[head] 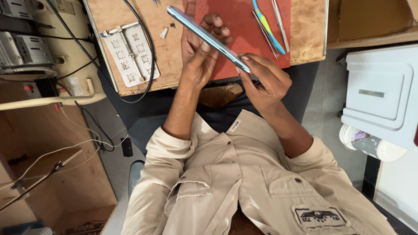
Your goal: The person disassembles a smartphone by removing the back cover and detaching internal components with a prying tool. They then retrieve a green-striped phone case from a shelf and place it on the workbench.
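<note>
Phone up off the desk, held edge-on over the red mat, clear air all round it. Left hand wrapped round the middle, thumb across the near edge, fingers curled behind. Right hand pinching the lower end between thumb and fingertips. Slim, pale blue, glossy, tilted from upper left down to lower right. One phone, one mat. Three tools lying on the mat's right side, well apart from the hands. One metal jig left, near the desk edge.
</note>
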